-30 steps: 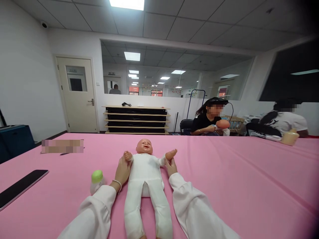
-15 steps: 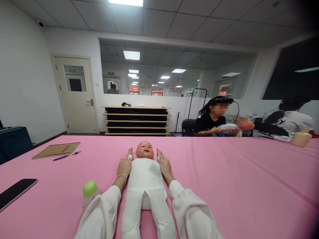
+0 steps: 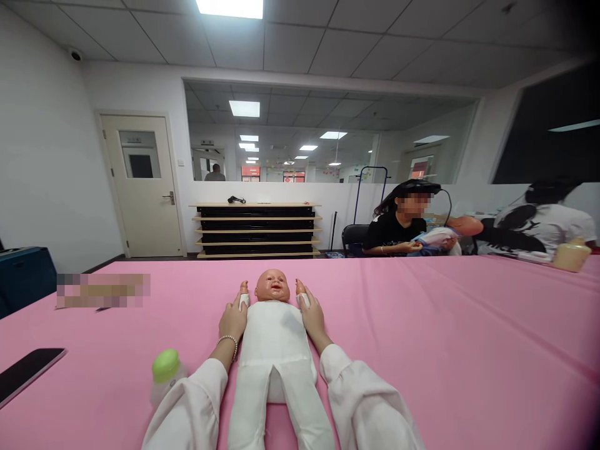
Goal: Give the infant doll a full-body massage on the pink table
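A baby doll (image 3: 276, 331) with a white cloth body lies on its back on the pink-covered table (image 3: 422, 350), head at the far end. Both its arms are bent up beside the head. My left hand (image 3: 233, 320) is closed round the doll's arm on the left, just below its small plastic hand. On the other side my right hand (image 3: 313, 317) grips the matching arm in the same way. Near my left sleeve stands a small bottle (image 3: 166, 373) with a green cap, partly hidden by the sleeve.
A phone (image 3: 30, 375) lies at the left edge, and a blurred-out flat item (image 3: 103, 290) lies farther back. Beyond the table a person (image 3: 398, 219) holds another doll. At the far right are a pump bottle (image 3: 572, 255) and a second person (image 3: 544, 219).
The view has tilted up slightly, so things sit a little lower. My hands keep their hold on the doll's arms. The person opposite has shifted the other doll slightly.
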`<state>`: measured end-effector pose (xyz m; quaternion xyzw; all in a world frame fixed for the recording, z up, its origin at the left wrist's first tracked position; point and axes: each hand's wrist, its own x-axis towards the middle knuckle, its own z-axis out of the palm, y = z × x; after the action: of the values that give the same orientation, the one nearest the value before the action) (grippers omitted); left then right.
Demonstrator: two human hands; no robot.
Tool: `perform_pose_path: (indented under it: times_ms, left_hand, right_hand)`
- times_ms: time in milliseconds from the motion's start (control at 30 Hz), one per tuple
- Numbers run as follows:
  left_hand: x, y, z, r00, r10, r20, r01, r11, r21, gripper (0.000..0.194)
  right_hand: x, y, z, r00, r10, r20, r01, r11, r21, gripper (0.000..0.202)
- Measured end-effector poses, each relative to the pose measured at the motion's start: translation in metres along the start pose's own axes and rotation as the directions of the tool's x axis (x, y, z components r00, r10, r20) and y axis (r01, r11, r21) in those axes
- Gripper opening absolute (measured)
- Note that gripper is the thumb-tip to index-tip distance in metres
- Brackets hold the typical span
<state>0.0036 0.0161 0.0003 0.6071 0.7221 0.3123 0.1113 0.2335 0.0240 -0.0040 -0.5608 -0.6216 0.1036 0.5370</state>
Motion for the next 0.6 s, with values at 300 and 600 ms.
perform_pose_path:
  times_ms: [300,600]
  left_hand:
    - [-0.03,-0.001,-0.014,0.979,0.042,-0.198,-0.08,0.979,-0.188,0.067]
    - [-0.063,-0.043,-0.029,0.874,0.477,-0.087,-0.475,0.807,-0.351,0.045]
  right_hand:
    - [-0.023,-0.01,-0.01,0.995,-0.069,-0.076,0.072,0.997,0.037,0.063]
    - [-0.072,-0.004,-0.063,0.952,-0.201,0.232,0.112,0.93,0.349,0.034]
